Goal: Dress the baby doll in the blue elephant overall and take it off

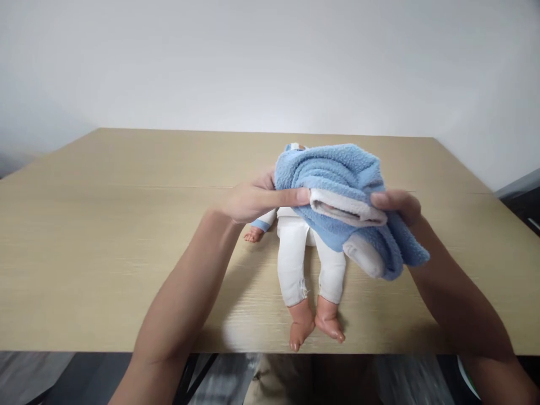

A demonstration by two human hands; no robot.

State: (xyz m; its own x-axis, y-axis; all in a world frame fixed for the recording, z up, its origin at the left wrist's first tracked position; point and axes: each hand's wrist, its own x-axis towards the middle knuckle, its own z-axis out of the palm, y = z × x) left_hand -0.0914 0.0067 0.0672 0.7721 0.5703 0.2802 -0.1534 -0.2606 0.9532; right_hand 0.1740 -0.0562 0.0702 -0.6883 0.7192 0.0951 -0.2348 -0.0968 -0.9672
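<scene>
Between my two hands is a fuzzy light-blue doll garment (337, 163) with white cuffs, bunched up and raised above the table. My left hand (257, 197) grips its left side, the thumb pressed by one end of a white cuff opening. On the other end of that cuff, my right hand (396, 205) pinches the cloth. Below lies a baby doll (293, 253) on its back, its white cloth legs and bare plastic feet pointing toward me. One doll hand with a blue sleeve edge shows at the left. The garment hides the doll's head and most of its upper body.
A light wooden table (105, 253) spreads out under the doll, its front edge just beyond the doll's feet. Behind it rises a white wall (270, 67). A dark object (523, 197) stands by the right edge of the table.
</scene>
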